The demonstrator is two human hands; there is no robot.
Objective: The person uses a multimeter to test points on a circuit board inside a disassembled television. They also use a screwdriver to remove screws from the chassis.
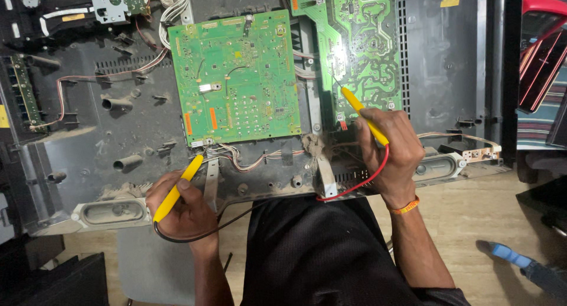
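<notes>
Head view: left hand [180,208] pinches a yellow probe [177,188] with a black lead [236,217], tip down at the lower left corner of the square board [236,76], near a bundle of thin wires [248,158]. Right hand [387,149] grips a second yellow probe [363,114] with a red lead [360,185], fingers closed round it, tip touching the lower part of the right board [360,40]. Both boards sit on a dusty dark chassis [118,135] with speakers [112,211] along its near edge. Risks, as I judge them: a tip sliding off could bridge neighbouring solder points; the red lead loops close under the wrist and could snag; dust may spoil contact.
</notes>
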